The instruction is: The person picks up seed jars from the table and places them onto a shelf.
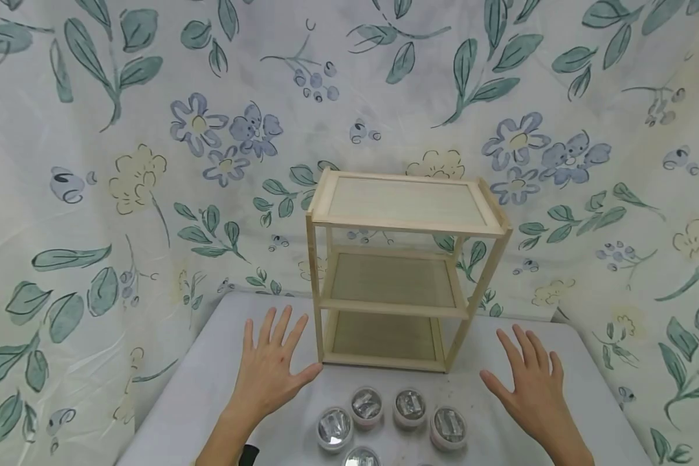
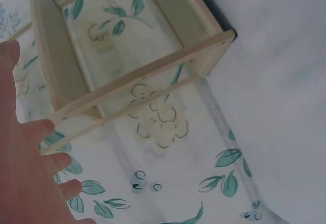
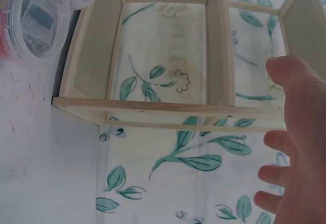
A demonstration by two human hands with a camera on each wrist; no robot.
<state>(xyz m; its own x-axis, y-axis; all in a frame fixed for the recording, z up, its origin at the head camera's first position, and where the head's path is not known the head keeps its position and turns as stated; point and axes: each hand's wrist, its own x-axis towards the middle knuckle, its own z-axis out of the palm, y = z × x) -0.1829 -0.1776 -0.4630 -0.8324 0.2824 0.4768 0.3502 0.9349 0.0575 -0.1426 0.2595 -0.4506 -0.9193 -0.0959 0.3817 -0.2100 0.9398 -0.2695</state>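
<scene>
A small three-tier wooden shelf [image 1: 393, 305] stands on the white table, its panels pale and its frame light wood. To its left my left hand [image 1: 272, 369] is held with fingers spread, holding nothing. My right hand [image 1: 530, 391] is on the shelf's other side, fingers also spread and nothing in it. In the left wrist view the shelf [image 2: 147, 76] lies beyond the left hand [image 2: 25, 142]. The right wrist view has the shelf [image 3: 168, 104] past the right hand [image 3: 303, 142]. Several round lidded tubs [image 1: 450, 427] sit in front of the shelf, between the hands.
The white table [image 1: 204, 362] runs under everything. Behind and on both sides hangs a floral cloth [image 1: 349, 77], close behind the shelf. A clear-lidded tub [image 3: 38, 18] shows near the shelf's base in the right wrist view.
</scene>
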